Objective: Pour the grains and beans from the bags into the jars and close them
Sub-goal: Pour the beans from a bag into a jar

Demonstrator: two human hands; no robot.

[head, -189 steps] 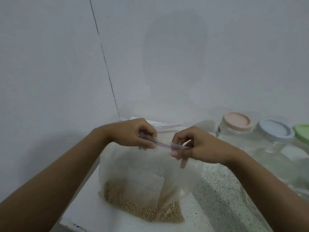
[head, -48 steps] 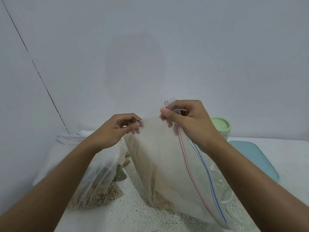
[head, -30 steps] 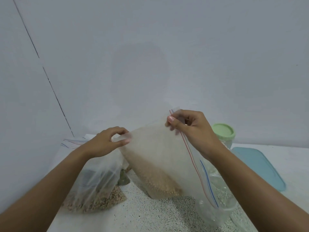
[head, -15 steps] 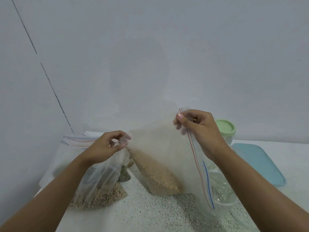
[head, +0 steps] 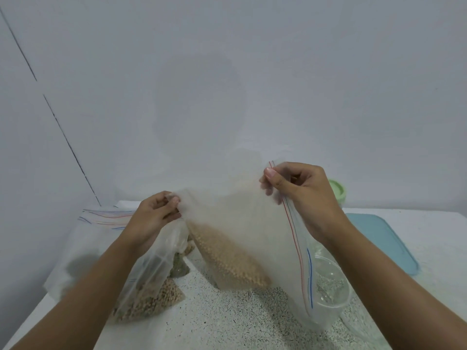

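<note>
I hold a clear zip bag (head: 242,223) of tan beans (head: 227,256) tilted on its side above the speckled counter (head: 227,319). My left hand (head: 154,218) pinches the bag's bottom corner. My right hand (head: 300,195) pinches the upper corner at the red-and-blue zip strip (head: 295,243). The zip edge hangs down over an open clear jar (head: 331,286) at the right. The beans lie heaped in the bag's lower left part, away from the zip edge.
More bags of grains (head: 149,296) lie on the counter's left under my left arm, with flat zip bags (head: 101,218) behind them. A green-lidded jar (head: 337,193) stands behind my right hand. A light blue tray (head: 381,241) lies at the right.
The bag has been lifted from upright and turned sideways, with its zip edge brought over the open jar. Over the last second the beans have slid a little lower in the bag.
</note>
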